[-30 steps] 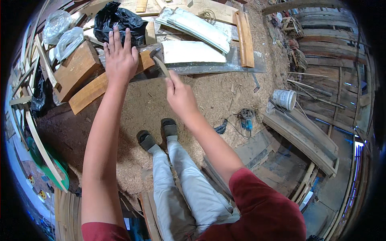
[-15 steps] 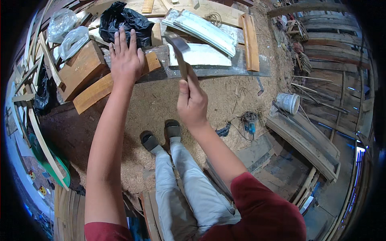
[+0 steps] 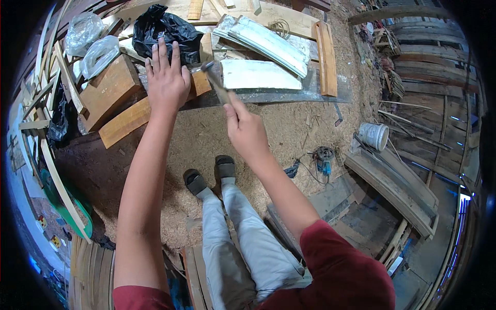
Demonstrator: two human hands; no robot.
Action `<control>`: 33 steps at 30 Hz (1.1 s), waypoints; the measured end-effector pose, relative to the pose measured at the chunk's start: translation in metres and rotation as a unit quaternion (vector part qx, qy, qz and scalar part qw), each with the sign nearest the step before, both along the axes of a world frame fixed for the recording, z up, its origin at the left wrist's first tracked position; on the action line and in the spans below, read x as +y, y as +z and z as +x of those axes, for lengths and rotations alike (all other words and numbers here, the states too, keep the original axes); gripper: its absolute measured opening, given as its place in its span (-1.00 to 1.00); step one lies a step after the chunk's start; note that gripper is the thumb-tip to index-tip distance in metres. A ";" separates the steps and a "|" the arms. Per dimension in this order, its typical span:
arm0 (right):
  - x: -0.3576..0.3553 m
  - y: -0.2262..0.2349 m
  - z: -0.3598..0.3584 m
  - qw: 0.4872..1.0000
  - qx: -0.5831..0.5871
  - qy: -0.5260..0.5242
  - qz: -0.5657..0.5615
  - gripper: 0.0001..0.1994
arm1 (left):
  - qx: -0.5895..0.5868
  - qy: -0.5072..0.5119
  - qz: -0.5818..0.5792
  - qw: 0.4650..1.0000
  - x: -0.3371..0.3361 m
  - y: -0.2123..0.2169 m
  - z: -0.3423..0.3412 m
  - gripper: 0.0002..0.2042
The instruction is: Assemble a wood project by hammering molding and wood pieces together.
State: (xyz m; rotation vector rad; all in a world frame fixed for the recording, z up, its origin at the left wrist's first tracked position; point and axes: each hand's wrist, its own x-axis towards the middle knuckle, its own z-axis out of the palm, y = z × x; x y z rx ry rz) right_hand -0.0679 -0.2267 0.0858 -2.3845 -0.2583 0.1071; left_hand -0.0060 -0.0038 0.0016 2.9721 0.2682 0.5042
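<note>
Hammer [image 3: 216, 85] was gripped tight in right hand [image 3: 247, 130] fingers, upper middle | left hand [image 3: 166, 80] lay flat, fingers spread, on wood block [image 3: 135, 114] | step: hitting | next: aim clear of left fingers.

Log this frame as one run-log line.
left hand: flat on wood block | right hand: grips hammer, head at block | floor: sawdust

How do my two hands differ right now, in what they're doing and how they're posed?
The left hand lies flat and open, fingers spread, pressing on the wooden block; the right hand is closed around a hammer handle. The left hand reaches farther out than the right, which is raised nearer the body. Both are bare.
</note>
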 end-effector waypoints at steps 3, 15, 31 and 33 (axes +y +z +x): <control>0.005 0.017 -0.008 0.984 -0.112 -0.030 0.138 -0.61 | -0.009 -0.005 -0.010 1.000 0.000 0.000 0.002 -0.34; -0.008 -0.004 0.000 0.996 0.081 -0.005 -0.042 -0.58 | -0.011 -0.002 -0.015 1.000 -0.002 0.006 0.002 -0.35; -0.017 0.007 0.005 0.987 0.159 -0.029 0.019 -0.57 | -0.059 -0.050 -0.047 0.996 -0.002 0.022 -0.023 -0.50; -0.040 0.011 -0.001 0.990 0.114 -0.061 0.057 -0.56 | -0.025 -0.091 -0.046 0.994 -0.018 0.045 -0.050 -0.50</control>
